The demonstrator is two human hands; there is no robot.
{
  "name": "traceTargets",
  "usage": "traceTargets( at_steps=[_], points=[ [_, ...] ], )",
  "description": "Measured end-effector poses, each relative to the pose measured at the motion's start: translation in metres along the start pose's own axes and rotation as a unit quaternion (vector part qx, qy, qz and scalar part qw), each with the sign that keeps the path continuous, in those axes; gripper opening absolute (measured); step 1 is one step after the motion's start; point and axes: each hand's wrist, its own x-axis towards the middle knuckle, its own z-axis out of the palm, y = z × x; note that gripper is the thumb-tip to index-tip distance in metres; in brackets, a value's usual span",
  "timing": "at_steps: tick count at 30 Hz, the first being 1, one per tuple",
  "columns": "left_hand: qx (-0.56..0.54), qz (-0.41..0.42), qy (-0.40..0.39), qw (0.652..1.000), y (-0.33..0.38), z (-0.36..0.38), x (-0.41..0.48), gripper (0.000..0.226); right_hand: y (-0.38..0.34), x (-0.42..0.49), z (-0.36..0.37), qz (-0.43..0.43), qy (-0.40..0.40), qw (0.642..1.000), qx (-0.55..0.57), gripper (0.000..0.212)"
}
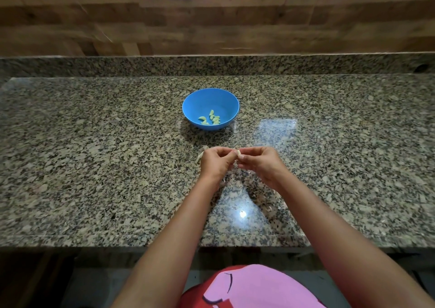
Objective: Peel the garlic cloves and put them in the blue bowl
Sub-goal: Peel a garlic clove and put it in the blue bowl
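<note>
holding peeled cloves (210,119), the blue bowl (200,100) sits beyond both hands' grip pinching one garlic clove (239,152).

— What are the hands doing?
— The left hand (215,160) and right hand (256,163) pinch one garlic clove (239,152) between them above the granite table (94,143).
— And the blue bowl (200,100)?
— It stands just beyond, holding several peeled cloves (210,118).

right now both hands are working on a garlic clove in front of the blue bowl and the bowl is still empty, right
Not quite: the blue bowl is not empty. The head view shows several peeled cloves in it. Both hands, left and right, do work a garlic clove before it.
</note>
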Motion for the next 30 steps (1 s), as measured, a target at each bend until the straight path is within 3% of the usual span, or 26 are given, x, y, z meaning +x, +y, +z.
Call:
traceTargets(
  at_steps=[4, 7, 12, 22, 30],
  points=[
    [0.009, 0.009, 0.009, 1.0, 0.0002, -0.0003, 0.0015, 0.008, 0.0004, 0.0, 0.0038, -0.012, 0.026, 0.999, -0.027, 0.025],
    [0.021, 0.01, 0.021, 0.999, -0.0027, -0.0019, 0.0038, 0.011, 0.0002, -0.0011, 0.0033, 0.012, 0.02, 0.999, 0.027, 0.02],
    [0.11, 0.015, 0.003, 0.994, -0.0092, -0.0041, 0.0063, 0.008, 0.0014, -0.0004, -0.0006, 0.039, 0.023, 0.999, 0.03, 0.021],
    [-0.032, -0.05, -0.059, 0.996, -0.0026, -0.0021, 0.0036, 0.002, 0.0021, -0.0037, -0.0048, 0.023, 0.027, 0.999, 0.006, 0.012],
    [-0.019, -0.046, -0.041, 0.998, -0.0037, -0.0004, 0.0065, 0.005, 0.0016, -0.0082, -0.0024, -0.01, 0.021, 0.999, -0.04, 0.012]
  ],
)
